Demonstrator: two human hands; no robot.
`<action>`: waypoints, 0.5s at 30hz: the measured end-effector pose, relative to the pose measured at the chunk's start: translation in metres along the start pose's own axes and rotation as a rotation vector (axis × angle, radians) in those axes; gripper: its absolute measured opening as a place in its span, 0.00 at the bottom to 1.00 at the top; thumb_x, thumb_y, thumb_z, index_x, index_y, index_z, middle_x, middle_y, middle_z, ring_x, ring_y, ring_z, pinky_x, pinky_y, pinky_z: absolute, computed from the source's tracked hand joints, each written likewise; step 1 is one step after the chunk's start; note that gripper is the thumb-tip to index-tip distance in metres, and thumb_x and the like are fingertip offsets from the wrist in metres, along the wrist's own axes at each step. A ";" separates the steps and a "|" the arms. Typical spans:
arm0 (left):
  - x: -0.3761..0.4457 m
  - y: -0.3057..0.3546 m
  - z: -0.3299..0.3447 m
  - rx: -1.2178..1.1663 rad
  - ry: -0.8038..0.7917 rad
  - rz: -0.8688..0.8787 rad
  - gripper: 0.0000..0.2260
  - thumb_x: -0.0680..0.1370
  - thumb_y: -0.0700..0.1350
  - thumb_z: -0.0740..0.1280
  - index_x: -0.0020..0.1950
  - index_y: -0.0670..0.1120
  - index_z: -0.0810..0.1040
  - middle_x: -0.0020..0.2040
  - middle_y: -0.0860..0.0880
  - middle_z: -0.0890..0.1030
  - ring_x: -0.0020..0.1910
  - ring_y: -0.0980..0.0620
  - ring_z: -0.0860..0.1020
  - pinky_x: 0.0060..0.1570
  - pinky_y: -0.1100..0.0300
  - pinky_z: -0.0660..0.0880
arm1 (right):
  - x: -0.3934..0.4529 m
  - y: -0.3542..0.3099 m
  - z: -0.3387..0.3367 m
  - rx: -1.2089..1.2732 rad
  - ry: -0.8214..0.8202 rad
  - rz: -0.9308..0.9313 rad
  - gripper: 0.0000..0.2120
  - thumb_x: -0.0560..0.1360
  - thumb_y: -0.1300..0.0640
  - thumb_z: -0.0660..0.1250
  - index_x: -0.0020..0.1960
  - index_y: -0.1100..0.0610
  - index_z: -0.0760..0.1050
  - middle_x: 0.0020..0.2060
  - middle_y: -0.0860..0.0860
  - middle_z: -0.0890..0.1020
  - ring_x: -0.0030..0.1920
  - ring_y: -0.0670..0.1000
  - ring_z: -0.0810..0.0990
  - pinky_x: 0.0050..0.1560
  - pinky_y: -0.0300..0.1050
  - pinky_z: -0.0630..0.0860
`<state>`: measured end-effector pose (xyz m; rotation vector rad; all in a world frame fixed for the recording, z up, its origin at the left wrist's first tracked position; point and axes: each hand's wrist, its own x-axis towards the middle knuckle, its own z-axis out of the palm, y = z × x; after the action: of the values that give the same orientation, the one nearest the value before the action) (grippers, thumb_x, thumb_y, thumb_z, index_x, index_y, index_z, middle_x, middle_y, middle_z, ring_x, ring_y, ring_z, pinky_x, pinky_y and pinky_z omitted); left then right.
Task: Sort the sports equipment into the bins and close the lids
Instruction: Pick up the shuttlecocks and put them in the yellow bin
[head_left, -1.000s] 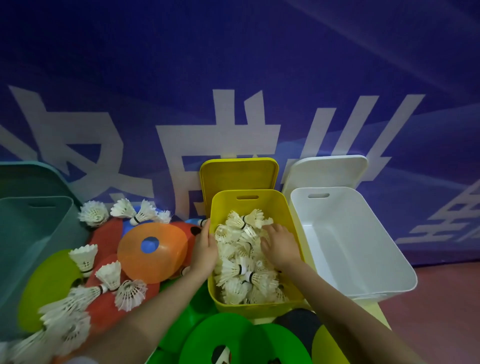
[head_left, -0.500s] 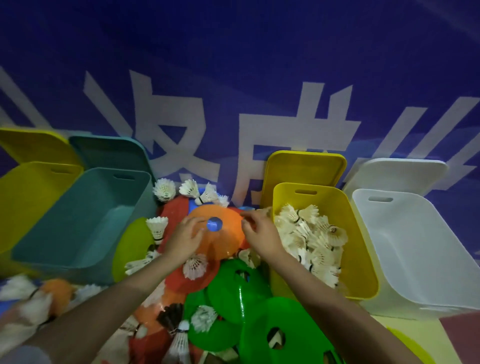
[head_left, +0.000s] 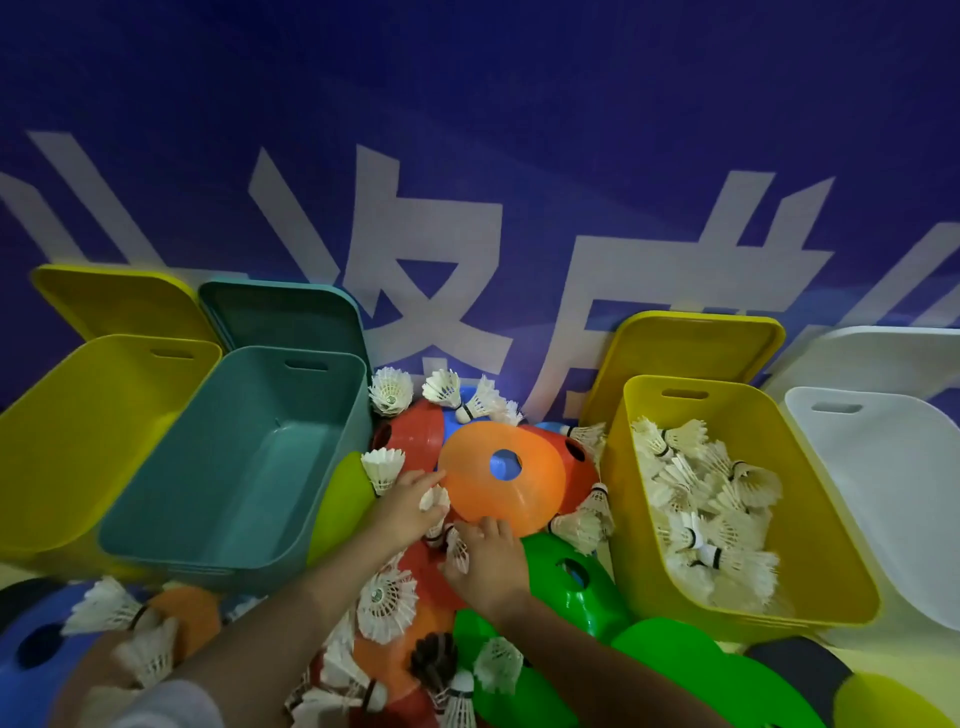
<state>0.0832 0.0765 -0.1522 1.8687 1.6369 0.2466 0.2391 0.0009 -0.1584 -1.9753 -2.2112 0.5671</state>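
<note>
blue banner wall (head_left: 519, 130) behind | hands (head_left: 410, 506) (head_left: 485, 561) at orange cone (head_left: 501, 480) rim

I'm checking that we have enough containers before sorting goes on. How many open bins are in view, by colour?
Yellow bins: 2, the far-left yellow bin and the yellow bin of shuttlecocks
Teal bin: 1
White bin: 1, partly cut off at the right edge
Total: 4 bins, each with its lid propped open behind it.
</note>
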 end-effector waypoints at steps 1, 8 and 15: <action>0.002 -0.003 0.002 0.010 -0.013 0.003 0.26 0.76 0.52 0.67 0.73 0.56 0.66 0.74 0.49 0.63 0.69 0.50 0.68 0.66 0.56 0.68 | 0.003 -0.002 0.003 -0.028 -0.018 0.023 0.37 0.65 0.35 0.46 0.66 0.50 0.71 0.56 0.53 0.75 0.59 0.58 0.71 0.56 0.53 0.71; 0.009 -0.017 0.011 -0.010 0.066 0.055 0.21 0.76 0.48 0.68 0.69 0.55 0.72 0.70 0.52 0.65 0.58 0.51 0.76 0.58 0.58 0.74 | 0.014 -0.011 0.018 -0.019 -0.015 0.160 0.25 0.68 0.37 0.57 0.53 0.54 0.73 0.48 0.53 0.77 0.51 0.57 0.76 0.46 0.52 0.73; 0.005 -0.018 -0.003 -0.157 0.136 0.089 0.20 0.76 0.48 0.67 0.68 0.56 0.72 0.64 0.54 0.69 0.47 0.59 0.75 0.51 0.64 0.72 | 0.015 -0.009 0.016 0.210 -0.134 0.179 0.27 0.75 0.42 0.62 0.71 0.50 0.64 0.62 0.51 0.71 0.60 0.54 0.74 0.53 0.47 0.71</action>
<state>0.0682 0.0828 -0.1616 1.8411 1.5749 0.5349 0.2238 0.0123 -0.1722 -2.0889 -1.9598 0.9393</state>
